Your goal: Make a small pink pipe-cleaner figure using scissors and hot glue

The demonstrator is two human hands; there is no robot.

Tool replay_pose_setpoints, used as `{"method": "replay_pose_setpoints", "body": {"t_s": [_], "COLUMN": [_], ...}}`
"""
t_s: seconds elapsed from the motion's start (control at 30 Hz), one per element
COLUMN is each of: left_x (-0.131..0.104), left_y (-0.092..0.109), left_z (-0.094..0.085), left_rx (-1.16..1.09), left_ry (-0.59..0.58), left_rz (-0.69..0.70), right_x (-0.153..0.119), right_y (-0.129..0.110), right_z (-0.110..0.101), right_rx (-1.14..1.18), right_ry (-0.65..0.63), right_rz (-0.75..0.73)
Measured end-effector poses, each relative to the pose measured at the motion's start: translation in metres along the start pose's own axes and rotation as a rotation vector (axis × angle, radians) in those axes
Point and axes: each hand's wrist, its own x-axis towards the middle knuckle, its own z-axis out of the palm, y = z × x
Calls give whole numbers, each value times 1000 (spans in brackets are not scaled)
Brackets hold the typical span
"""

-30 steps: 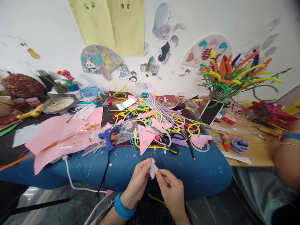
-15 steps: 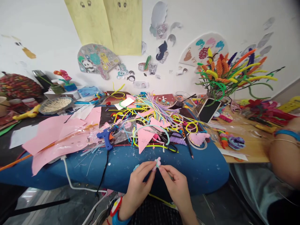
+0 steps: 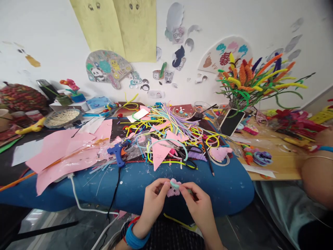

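Note:
A small fuzzy pink figure (image 3: 173, 190) with dark eyes and a pale green band across its top is held above the near edge of the blue table cover (image 3: 223, 187). My left hand (image 3: 155, 196) pinches its upper left side between thumb and fingers. At its upper right, my right hand (image 3: 196, 199) pinches the end of the green band. Just beyond lie a pink paper triangle (image 3: 159, 154), black-handled scissors (image 3: 191, 163) and a blue glue gun (image 3: 117, 152).
Pastel pipe cleaners (image 3: 177, 119) are heaped mid-table. Pink sheets (image 3: 62, 146) spread leftward. A dark pencil (image 3: 212, 166), pink piece (image 3: 220, 153) and phone (image 3: 232, 122) lie right of the heap. Another person's arm (image 3: 317, 177) rests at the far right.
The pink figure has turned so its face and green band show. My left wrist has rotated, and both hands remain close together. The other person's arm has shifted slightly.

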Motion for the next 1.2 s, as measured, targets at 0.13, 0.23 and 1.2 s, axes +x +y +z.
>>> {"method": "replay_pose_setpoints", "body": {"t_s": [0.13, 0.23, 1.2], "left_x": [-3, -4, 4], "left_y": [-3, -6, -3], "left_z": [3, 5, 10], "left_rx": [-59, -103, 83], "left_ry": [58, 96, 44], "left_rz": [-43, -53, 36], "right_x": [-1, -1, -5], "right_y": [3, 3, 1], "right_z": [10, 15, 19], "right_rx": [-24, 47, 202], "right_ry": [121, 138, 41], "right_rz": [19, 68, 184]}}
